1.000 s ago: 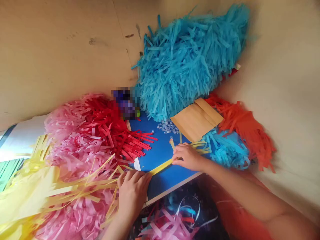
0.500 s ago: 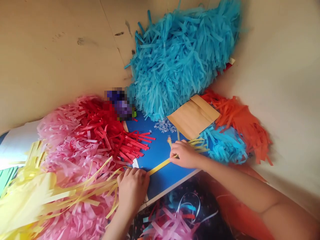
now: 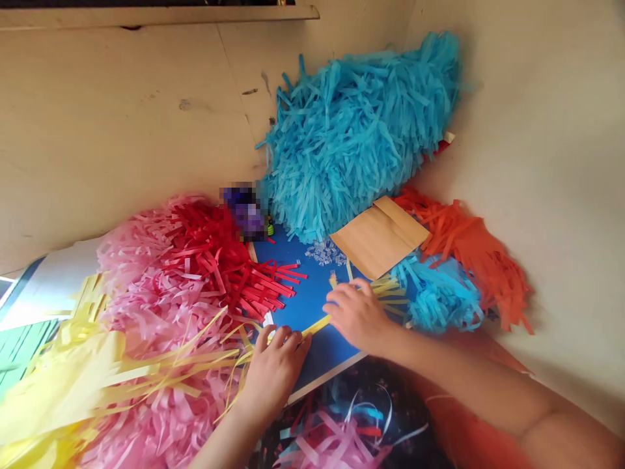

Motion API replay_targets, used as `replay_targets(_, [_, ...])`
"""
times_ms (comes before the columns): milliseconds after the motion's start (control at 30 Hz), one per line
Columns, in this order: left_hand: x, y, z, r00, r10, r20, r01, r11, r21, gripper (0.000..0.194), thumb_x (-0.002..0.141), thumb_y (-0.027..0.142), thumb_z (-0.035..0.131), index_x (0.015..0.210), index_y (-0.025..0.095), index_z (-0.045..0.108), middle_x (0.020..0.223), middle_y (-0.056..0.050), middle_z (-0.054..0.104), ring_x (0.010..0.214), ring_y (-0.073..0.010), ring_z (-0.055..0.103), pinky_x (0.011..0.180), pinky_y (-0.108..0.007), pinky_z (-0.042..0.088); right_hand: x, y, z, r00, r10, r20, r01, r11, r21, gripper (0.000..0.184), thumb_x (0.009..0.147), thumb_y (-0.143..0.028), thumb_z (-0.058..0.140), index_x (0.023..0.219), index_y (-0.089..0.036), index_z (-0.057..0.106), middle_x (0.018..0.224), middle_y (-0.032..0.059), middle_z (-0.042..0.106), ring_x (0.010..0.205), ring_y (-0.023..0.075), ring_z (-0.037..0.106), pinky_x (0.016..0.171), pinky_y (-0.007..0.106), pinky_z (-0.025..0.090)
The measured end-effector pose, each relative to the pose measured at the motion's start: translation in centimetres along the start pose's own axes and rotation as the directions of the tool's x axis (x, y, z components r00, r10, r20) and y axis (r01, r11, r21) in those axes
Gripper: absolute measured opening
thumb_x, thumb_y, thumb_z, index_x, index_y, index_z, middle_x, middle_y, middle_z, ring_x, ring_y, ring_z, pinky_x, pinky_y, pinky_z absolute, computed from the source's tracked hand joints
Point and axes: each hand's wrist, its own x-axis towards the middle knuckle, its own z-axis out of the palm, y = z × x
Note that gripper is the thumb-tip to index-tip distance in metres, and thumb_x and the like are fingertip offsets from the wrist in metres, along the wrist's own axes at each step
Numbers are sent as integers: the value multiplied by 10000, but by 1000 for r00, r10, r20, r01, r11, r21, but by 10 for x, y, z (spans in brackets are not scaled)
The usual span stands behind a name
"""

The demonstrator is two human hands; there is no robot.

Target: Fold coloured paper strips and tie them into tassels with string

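A long yellow paper strip (image 3: 316, 326) lies across a blue board (image 3: 312, 286), running between my two hands. My left hand (image 3: 273, 371) rests at the board's near edge, with its fingers down on the strip's end. My right hand (image 3: 359, 316) sits over the strip's far part, fingers spread and slightly raised, holding nothing I can see. Yellow fringed paper (image 3: 63, 384) spreads from the strip's side towards the left, over pink fringed paper (image 3: 156, 312). Part of the strip is hidden under my right hand.
Red fringe (image 3: 219, 273), a large sky-blue fringe bundle (image 3: 356, 137), orange fringe (image 3: 469, 254) and a smaller blue fringe (image 3: 439, 296) crowd the board. A brown paper sheet (image 3: 378, 238) and clear plastic bits (image 3: 325, 253) lie nearby. Scraps lie on a dark floor (image 3: 342, 423).
My right hand has lifted slightly from the strip and its fingers have spread. My left hand has shifted towards the strip along the board's edge. The whole view has tilted a little.
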Motion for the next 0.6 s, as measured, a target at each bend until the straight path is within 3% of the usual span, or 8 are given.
replay_targets(100, [0,0,2,999,-13,35,14,1000,-24,169,913,136,573,1008,214,690,923,-5,718,919,-239,593,968,-461,324,-18,-22,17,964,-267,-9,266,961,-72,457,1003,-443,489,1304,-112,582,1340,144,620,1277,255,495,1121,457,247])
replay_targets(200, [-4,-2,5,999,-24,31,25,999,-28,202,913,126,559,1055,202,681,963,-10,723,912,-238,592,972,-469,323,-36,-14,26,966,-256,47,260,952,-162,730,964,-618,451,1411,-43,489,1483,187,480,1418,283,359,1176,476,206])
replay_targets(333, [-8,-3,9,1000,-25,-5,25,999,-27,271,910,77,526,1100,204,672,967,-9,731,905,-238,596,971,-477,323,-46,24,10,987,-158,-16,148,954,-260,576,981,-531,497,1369,-108,550,1450,138,535,1375,255,425,1175,465,209])
replay_targets(467, [-3,-3,8,998,-64,-7,64,996,-65,201,939,109,523,993,210,688,898,-2,725,913,-223,612,1004,-484,315,-23,31,-1,938,-337,-77,300,905,-301,220,1008,-251,494,1115,-206,681,1188,51,706,1149,219,570,1071,453,303])
replay_targets(533, [2,-2,5,997,-74,1,74,994,-81,205,953,114,508,944,209,689,866,-7,717,891,-211,615,997,-476,328,-6,23,3,897,-440,-47,401,853,-335,255,991,-135,451,922,-175,694,922,45,726,895,192,600,974,430,351])
replay_targets(600, [6,0,2,998,-66,18,67,995,-77,213,957,113,500,900,205,683,828,-16,702,850,-204,611,953,-454,356,9,15,9,859,-512,20,484,797,-360,291,953,-87,446,771,-148,664,733,46,667,721,182,544,883,423,365])
